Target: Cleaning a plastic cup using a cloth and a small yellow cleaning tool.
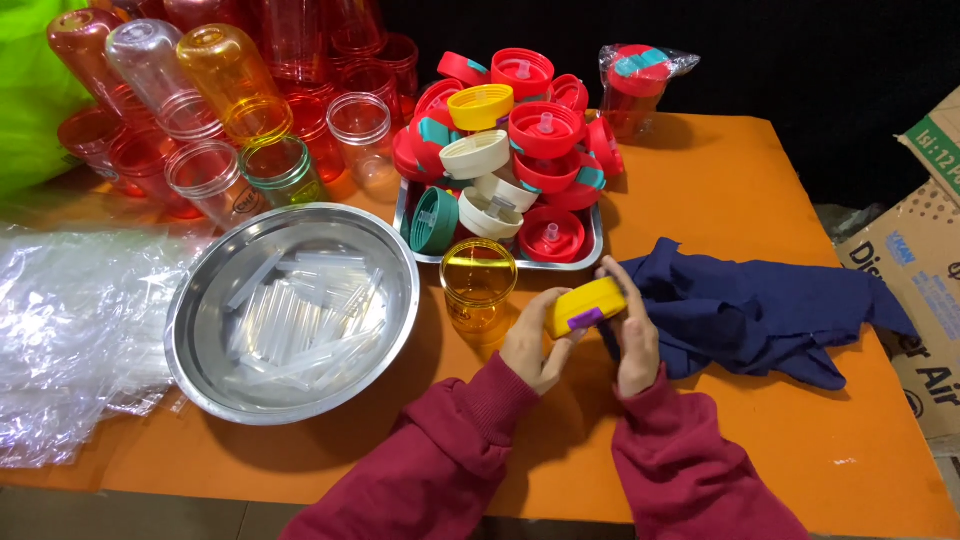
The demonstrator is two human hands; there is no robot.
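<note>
— Both hands hold one thing?

— Yes. Left hand (pixel 535 345) and right hand (pixel 632 335) pinch a yellow lid (pixel 585 305) with a purple tab, above the orange table (pixel 760 440).

— What is around it?

— Far left, clear bags (pixel 70 330). Then a shiny bowl (pixel 200 300) of clear straws (pixel 300 315). A yellow cup (pixel 478 285) stands just beside my left hand, a tray (pixel 597 252) of lids behind it. A blue cloth (pixel 760 315) touches my right hand.

Glossy plastic lid (pixel 585 305), shiny metal bowl (pixel 200 300), matt blue cloth (pixel 760 310)
</note>
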